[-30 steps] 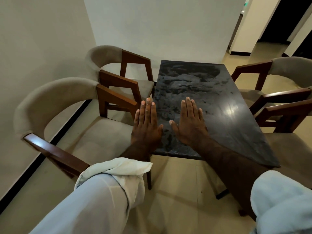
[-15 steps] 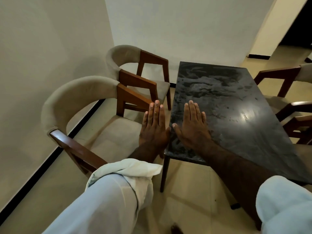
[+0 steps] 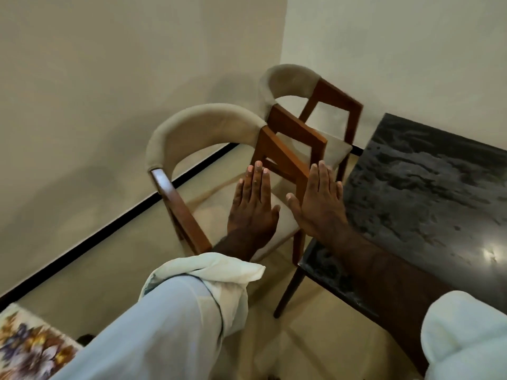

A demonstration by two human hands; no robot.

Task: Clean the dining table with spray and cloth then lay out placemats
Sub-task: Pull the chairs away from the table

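Observation:
The dining table (image 3: 428,198) has a dark, glossy marble-patterned top and fills the right side of the head view. Both my hands are held out flat, palms down, fingers straight, and hold nothing. My left hand (image 3: 253,207) hovers over the seat of the nearest chair, left of the table. My right hand (image 3: 321,204) is just off the table's near left corner, its forearm crossing the table edge. No spray bottle, cloth or placemat is visible.
Two beige-cushioned wooden armchairs stand left of the table, the nearer chair (image 3: 203,138) and the farther chair (image 3: 301,86) against the wall corner. A floral-patterned fabric (image 3: 30,346) shows at the bottom left. Tiled floor (image 3: 109,270) lies between chair and wall.
The view has swung left, so the table and chairs slid right in frame. Both hands now sit left of the table's corner instead of over its near end. They stay flat.

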